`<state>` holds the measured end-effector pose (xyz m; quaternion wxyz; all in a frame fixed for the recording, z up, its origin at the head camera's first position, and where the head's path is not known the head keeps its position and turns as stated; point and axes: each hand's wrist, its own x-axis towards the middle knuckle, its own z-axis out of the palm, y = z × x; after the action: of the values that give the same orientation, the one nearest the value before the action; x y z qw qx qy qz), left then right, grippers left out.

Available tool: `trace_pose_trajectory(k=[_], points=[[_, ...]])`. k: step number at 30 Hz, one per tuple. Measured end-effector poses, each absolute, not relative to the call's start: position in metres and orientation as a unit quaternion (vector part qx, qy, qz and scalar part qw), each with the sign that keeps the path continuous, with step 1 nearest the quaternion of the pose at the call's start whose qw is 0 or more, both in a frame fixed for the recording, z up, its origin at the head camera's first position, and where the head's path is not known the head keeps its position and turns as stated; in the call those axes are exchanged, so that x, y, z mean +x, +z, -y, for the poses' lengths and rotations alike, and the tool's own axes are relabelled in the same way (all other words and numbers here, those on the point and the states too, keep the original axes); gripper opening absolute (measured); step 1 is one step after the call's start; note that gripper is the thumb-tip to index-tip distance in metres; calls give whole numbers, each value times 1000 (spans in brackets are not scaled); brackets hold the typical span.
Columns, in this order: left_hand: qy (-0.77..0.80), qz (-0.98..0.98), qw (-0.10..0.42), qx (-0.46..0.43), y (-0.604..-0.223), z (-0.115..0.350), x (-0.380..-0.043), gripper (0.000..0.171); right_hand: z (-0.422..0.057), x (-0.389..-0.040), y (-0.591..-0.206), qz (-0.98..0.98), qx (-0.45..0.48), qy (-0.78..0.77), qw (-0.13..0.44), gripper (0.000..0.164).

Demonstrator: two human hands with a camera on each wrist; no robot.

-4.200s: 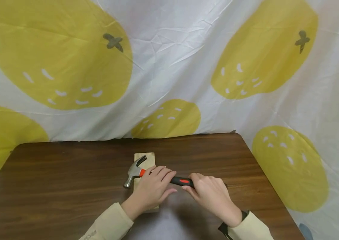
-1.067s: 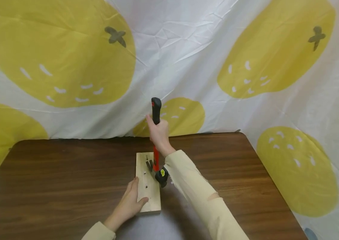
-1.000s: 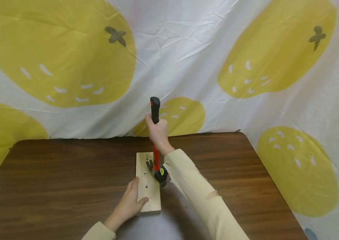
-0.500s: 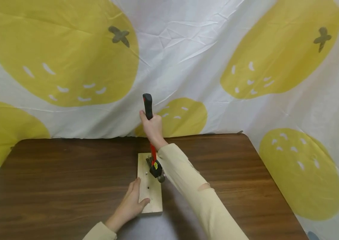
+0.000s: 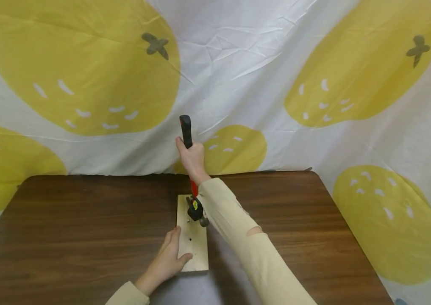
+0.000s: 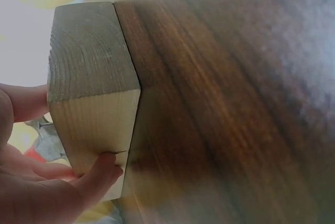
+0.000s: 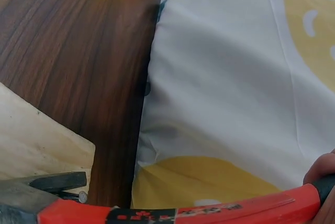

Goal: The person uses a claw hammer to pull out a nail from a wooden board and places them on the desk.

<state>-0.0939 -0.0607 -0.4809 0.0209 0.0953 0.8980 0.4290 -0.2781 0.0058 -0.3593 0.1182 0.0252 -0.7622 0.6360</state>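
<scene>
Step in hand: I judge it to be prying at a nail (image 7: 82, 197) with the claw (image 7: 62, 181) of the hammer (image 5: 194, 187); over the right wrist feed the nail stands just beside the claw, and I cannot tell whether it sits in the slot.
Next move: as I read it, this calls for seating the claw under the nail's head and levering, the block pinned meanwhile.
Right hand (image 5: 192, 161): clamped round the handle (image 5: 186, 129), fingers closed, the black butt poking out at 12 o'clock.
Left hand (image 5: 166, 257): at the block's 8 o'clock, clamped on its edge, thumb on the top face, fingers against the side.
Wooden block (image 5: 197, 252): flat on the table (image 5: 85, 237), running from 12 to 6 o'clock, low centre in my head view.
Hammer head (image 5: 195, 210): over the block's 12 o'clock half, claw towards 11, striking face towards 5.
Dark spots (image 5: 190, 239): two on the top face, from the hammer head towards 6 o'clock; holes or nails, I cannot tell.
</scene>
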Motion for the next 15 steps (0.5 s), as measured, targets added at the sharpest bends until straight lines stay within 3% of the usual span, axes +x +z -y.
trace_pose_trajectory(k=[9, 15], points=[[420, -902, 24, 96, -481, 60, -95, 77, -16, -266, -361, 740, 61, 654, 144, 47], [419, -903, 20, 94, -483, 59, -96, 76, -37, -255, -360, 668, 68, 733, 109, 46]])
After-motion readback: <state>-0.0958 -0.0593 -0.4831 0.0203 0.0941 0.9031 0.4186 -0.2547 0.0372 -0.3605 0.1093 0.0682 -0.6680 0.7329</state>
